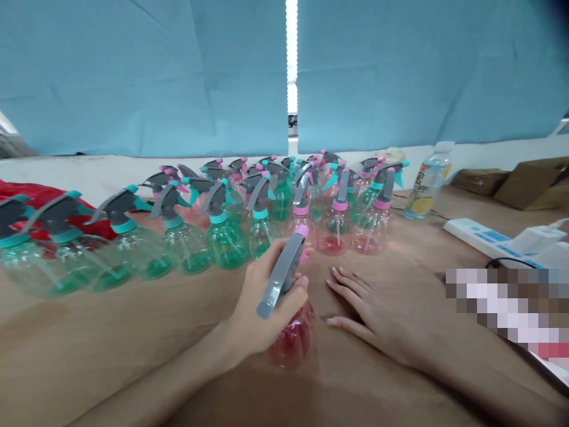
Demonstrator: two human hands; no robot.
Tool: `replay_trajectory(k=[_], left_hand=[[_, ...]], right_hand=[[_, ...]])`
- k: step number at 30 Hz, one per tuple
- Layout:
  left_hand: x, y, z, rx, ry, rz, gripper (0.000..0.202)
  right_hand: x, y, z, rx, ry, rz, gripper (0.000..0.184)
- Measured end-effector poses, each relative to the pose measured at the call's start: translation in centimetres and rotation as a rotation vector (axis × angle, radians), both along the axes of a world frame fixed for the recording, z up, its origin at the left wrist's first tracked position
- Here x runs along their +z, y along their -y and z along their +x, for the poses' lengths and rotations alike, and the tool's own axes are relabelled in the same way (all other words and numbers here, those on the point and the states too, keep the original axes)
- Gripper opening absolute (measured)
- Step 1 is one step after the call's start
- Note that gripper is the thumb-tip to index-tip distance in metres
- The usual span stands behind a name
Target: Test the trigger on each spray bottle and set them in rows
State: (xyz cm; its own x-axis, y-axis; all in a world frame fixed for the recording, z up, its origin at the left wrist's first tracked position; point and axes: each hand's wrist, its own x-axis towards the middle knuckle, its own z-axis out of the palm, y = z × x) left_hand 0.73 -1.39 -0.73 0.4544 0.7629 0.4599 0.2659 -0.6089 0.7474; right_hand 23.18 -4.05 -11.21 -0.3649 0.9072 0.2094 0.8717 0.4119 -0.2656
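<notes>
My left hand (262, 296) is wrapped round the neck of a pink spray bottle (291, 341), just under its grey trigger head with a pink nozzle. The bottle's clear pink body shows below my fingers, close to the tabletop; whether it touches the wood I cannot tell. To its right, my right hand (368, 308) lies flat on the table with fingers spread and nothing in it. Just beyond my hands stand pink-collared spray bottles (331, 243). Green spray bottles (227, 243) with turquoise collars run in a row off to the left.
More spray bottles (281, 196) crowd behind the front row. A drink bottle (424, 184) stands at the right, near a white power strip (480, 237) with plugs and a brown cardboard box (533, 184). Red cloth (44, 190) lies at the left. Blue sheeting (133, 71) hangs behind.
</notes>
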Motion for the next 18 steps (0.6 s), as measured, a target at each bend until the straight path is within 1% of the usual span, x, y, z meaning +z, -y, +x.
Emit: replay_trajectory(k=[6, 11, 14, 18], left_hand=[[0.8, 0.2, 0.1, 0.039, -0.026, 0.029, 0.020], [1.6, 0.1, 0.1, 0.020, -0.045, 0.063, 0.020], [1.7, -0.1, 0.0, 0.022, -0.052, 0.061, 0.016], [1.7, -0.2, -0.1, 0.013, -0.044, 0.023, 0.016]], right_hand=[[0.0, 0.1, 0.0, 0.006, 0.027, -0.011, 0.073], [-0.1, 0.0, 0.0, 0.004, 0.051, -0.012, 0.074], [-0.2, -0.1, -0.1, 0.010, 0.028, -0.011, 0.073], [-0.2, -0.1, 0.0, 0.006, -0.019, -0.018, 0.072]])
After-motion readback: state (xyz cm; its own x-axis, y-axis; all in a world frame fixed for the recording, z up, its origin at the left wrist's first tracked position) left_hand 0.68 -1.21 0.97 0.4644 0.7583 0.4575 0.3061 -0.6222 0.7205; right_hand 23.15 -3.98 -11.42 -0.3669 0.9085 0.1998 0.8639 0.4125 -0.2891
